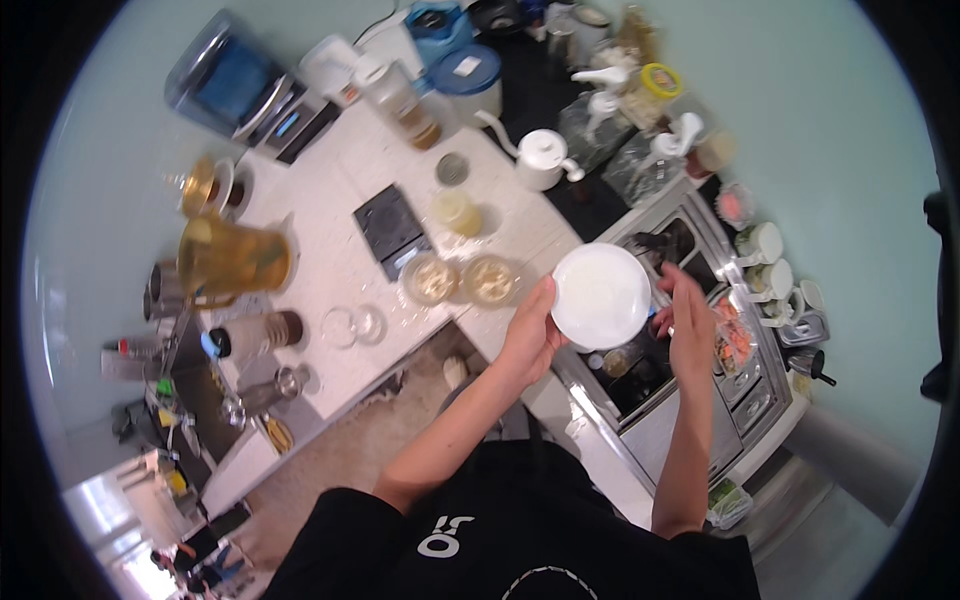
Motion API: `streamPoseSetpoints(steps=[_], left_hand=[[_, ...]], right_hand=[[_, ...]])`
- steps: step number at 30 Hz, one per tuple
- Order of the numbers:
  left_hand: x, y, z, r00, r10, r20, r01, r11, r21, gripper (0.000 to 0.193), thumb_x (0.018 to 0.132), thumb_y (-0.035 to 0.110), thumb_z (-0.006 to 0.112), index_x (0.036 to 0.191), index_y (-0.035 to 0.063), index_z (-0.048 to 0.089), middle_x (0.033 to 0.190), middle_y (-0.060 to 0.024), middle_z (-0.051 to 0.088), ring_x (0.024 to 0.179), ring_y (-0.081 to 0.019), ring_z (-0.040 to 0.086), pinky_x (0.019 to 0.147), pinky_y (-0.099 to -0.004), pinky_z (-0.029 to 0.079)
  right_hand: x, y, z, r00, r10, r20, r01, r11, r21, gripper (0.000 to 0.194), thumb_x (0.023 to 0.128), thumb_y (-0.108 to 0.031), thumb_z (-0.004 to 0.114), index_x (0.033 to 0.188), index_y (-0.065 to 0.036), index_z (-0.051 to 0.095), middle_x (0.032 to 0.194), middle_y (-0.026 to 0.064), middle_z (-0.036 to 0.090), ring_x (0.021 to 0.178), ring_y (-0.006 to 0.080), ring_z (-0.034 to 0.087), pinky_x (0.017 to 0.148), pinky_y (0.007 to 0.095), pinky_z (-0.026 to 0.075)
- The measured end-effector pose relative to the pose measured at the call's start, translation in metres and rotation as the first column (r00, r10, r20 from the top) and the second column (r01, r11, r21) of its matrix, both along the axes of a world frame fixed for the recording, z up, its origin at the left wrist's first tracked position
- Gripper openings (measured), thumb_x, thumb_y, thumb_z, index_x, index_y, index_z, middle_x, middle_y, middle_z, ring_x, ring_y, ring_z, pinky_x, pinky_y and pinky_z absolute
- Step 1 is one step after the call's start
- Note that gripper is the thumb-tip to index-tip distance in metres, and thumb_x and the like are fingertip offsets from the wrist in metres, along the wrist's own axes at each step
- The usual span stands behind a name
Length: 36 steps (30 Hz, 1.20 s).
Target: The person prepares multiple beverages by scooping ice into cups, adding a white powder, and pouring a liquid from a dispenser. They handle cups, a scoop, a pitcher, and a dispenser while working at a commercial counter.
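Observation:
My left hand (531, 334) grips a round white plate (601, 295) by its left rim, with the thumb near the edge. The plate's upper face looks bare. To its right, my right hand (686, 319) is raised with fingers apart, and a small gap shows between it and the rim. Left of the plate, two glasses (489, 280) with pale, ice-like contents stand side by side on the wet white counter (315, 225). Just behind them are a small jar of yellowish liquid (456, 211) and a black digital scale (394, 225).
A stainless steel counter unit (679, 439) with inset containers lies below my right hand. A white gooseneck kettle (543, 159) and pump bottles (602, 109) stand behind. An amber pitcher (236, 255), a blender bottle (251, 334) and clear glass cups (354, 326) occupy the left. People (199, 562) are far off at lower left.

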<state>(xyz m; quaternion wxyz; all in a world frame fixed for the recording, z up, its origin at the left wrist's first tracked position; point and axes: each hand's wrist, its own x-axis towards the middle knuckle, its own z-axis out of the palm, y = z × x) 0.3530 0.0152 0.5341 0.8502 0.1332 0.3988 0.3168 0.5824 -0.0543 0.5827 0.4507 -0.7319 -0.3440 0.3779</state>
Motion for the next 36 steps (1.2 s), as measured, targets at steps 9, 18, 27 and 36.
streamPoseSetpoints(steps=[9,18,27,36], left_hand=[[-0.196,-0.117,-0.031,0.976,0.201,-0.089,-0.21,0.971,-0.116,0.056,0.124,0.043,0.043,0.168,0.0086,0.046,0.156,-0.008,0.064,0.137,-0.0232,0.069,0.108,-0.0434,0.064],[-0.399,-0.158,-0.078,0.781,0.522,-0.345,-0.567,0.823,-0.039,0.054,0.125,0.043,0.038,0.165,0.0088,0.046,0.153,-0.011,0.065,0.134,-0.0249,0.072,0.103,-0.0455,0.068],[-0.479,-0.124,-0.129,0.679,0.506,-0.532,-0.595,0.803,0.005,0.044,0.124,0.046,0.042,0.157,0.0187,0.056,0.137,-0.0013,0.07,0.115,-0.01,0.069,0.084,-0.0297,0.058],[-0.473,-0.109,-0.165,0.563,0.528,-0.636,-0.677,0.736,0.011,0.039,0.123,0.027,0.045,0.143,-0.0011,0.064,0.132,-0.0121,0.072,0.12,-0.0204,0.068,0.105,-0.0366,0.053]], right_hand=[[-0.18,-0.084,-0.058,0.879,0.224,-0.421,-0.283,0.956,-0.082,0.042,0.122,-0.023,0.049,0.153,0.001,0.064,0.122,0.0093,0.073,0.085,0.011,0.069,0.078,0.027,0.059],[-0.371,0.046,-0.172,0.676,0.736,-0.024,-0.722,0.669,0.178,0.073,0.095,0.0,0.08,0.162,-0.003,0.05,0.159,0.0131,0.062,0.146,0.0274,0.061,0.119,0.0425,0.052],[-0.478,0.1,-0.179,0.715,0.693,0.094,-0.699,0.714,0.049,0.106,0.073,-0.014,0.105,0.162,-0.003,0.049,0.151,0.0136,0.065,0.141,0.0273,0.063,0.121,0.0407,0.05],[-0.436,0.032,-0.113,0.775,0.618,0.13,-0.63,0.773,0.079,0.098,0.072,-0.01,0.101,0.158,-0.004,0.055,0.143,0.0136,0.066,0.137,0.0275,0.064,0.115,0.0421,0.055]])
